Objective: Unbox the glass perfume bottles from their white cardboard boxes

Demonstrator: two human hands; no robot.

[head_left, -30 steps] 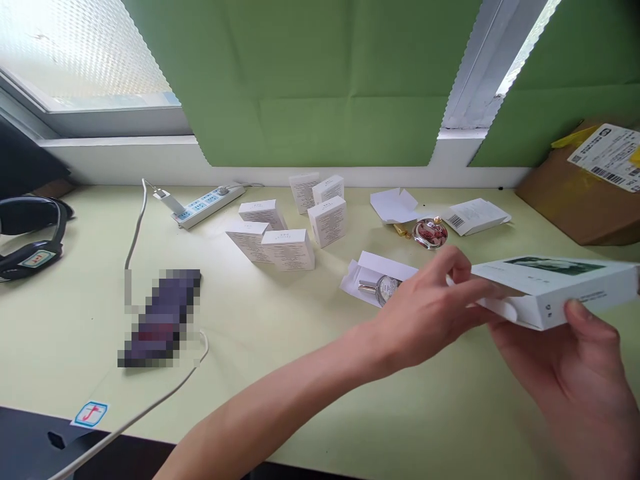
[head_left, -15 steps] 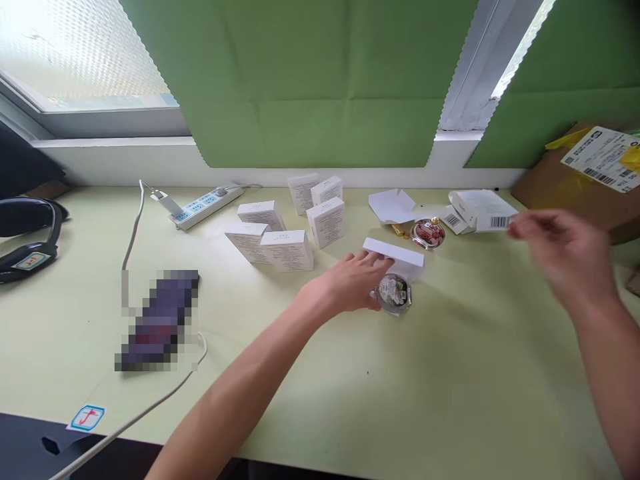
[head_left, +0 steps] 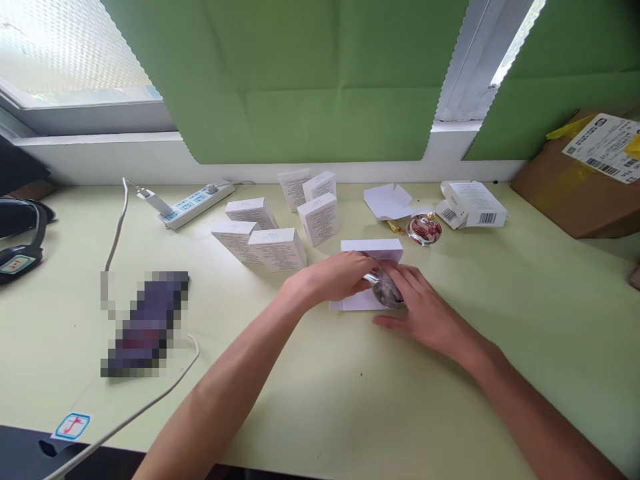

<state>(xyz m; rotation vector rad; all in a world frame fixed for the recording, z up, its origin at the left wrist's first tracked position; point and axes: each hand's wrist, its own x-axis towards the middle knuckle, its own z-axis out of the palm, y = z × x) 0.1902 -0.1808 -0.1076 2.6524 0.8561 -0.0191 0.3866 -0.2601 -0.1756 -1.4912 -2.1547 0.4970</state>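
A round, shiny silver compact lies over an unfolded white carton whose raised flap stands behind my hands. My left hand comes from the left, its fingers curled closed at the compact's silver edge; the fingertips are partly hidden. Over the compact's right side lie the stretched fingers of my right hand, with the thumb apart near the table. Behind them rests a second round compact with a reddish patterned lid.
Several small white boxes stand left of my hands. Flattened white card and an opened white box lie behind. A power strip, a pixelated dark phone-like item and a cable are leftward; a cardboard box is far right.
My right hand has come from beside the opened white box to the compact. My left hand has shifted onto the compact's edge, and the white carton now lies spread under it.
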